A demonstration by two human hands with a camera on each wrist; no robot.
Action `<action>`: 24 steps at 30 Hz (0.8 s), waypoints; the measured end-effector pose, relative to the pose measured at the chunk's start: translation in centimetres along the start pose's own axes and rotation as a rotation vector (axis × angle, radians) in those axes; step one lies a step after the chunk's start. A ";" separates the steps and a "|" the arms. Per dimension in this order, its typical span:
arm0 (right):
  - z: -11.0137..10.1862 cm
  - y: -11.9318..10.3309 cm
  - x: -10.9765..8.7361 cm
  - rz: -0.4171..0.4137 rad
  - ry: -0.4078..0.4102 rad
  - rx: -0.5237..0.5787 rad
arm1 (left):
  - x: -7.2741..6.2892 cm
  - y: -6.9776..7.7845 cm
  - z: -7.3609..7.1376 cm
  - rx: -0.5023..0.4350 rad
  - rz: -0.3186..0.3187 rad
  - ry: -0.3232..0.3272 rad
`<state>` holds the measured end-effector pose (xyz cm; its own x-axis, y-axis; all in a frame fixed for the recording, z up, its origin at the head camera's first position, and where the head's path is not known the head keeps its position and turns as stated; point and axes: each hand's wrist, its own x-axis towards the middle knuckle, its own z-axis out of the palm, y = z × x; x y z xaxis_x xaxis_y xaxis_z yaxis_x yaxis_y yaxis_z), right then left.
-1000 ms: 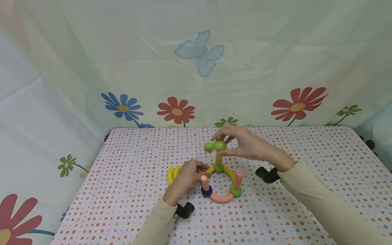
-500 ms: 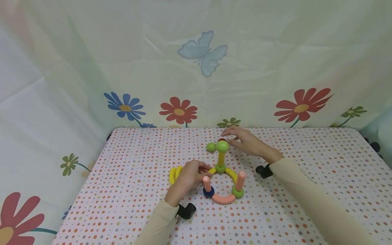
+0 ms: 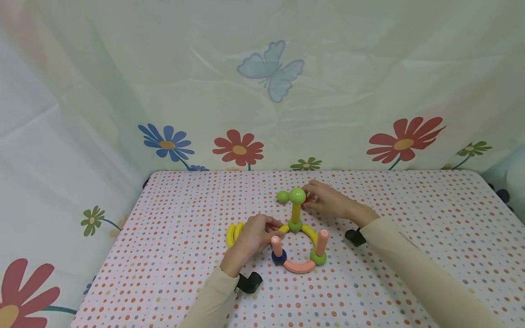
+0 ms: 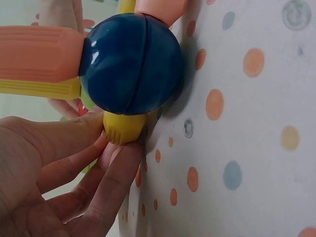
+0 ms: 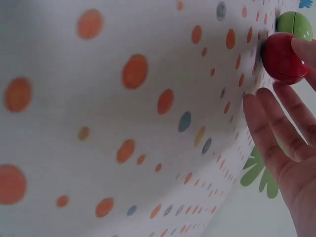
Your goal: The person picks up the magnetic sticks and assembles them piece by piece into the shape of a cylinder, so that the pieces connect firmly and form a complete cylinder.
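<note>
My left hand (image 3: 255, 233) pinches a yellow curved rod (image 4: 124, 127) beside the navy ball (image 4: 128, 64) of a ring built from rods and balls. Upright salmon rods stand on the navy ball and on a green ball (image 3: 318, 257); a salmon curved rod (image 3: 299, 267) joins them. At the ring's back, a yellow upright rod (image 3: 296, 213) carries a green ball (image 3: 297, 196) on top. Behind it, my right hand (image 3: 328, 200) holds a red ball (image 5: 281, 57) between thumb and fingers. The head view mostly hides that red ball.
Left of my left hand lie loose yellow curved rods (image 3: 234, 233), partly covered by it. Another green ball (image 5: 296, 24) rests on the dotted table (image 3: 184, 255) near the red one. A flowered curtain (image 3: 197, 91) hangs behind the table's back edge.
My right hand has let go of the green ball on the upright, moved behind it and taken hold of the red ball. My left hand keeps its grip on the ring.
</note>
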<state>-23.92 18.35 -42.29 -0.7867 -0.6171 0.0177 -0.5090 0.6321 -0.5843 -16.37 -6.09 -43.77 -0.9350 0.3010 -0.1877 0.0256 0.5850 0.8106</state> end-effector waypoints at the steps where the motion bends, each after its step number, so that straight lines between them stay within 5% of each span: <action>1: 0.0 0.0 -0.1 0.008 -0.004 0.005 | 0.0 0.0 0.0 -0.003 -0.006 0.001; 16: -0.4 -0.9 -2.9 0.095 -0.052 0.079 | -0.2 -0.2 -0.1 -0.006 0.018 0.001; 24: -2.6 -2.6 -5.8 0.058 0.113 0.080 | -0.1 -0.1 -0.1 0.008 0.018 0.004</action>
<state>-18.95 21.46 -38.79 -0.8506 -0.5211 0.0707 -0.4358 0.6233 -0.6493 -16.32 -6.23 -43.79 -0.9357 0.3086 -0.1709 0.0454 0.5857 0.8092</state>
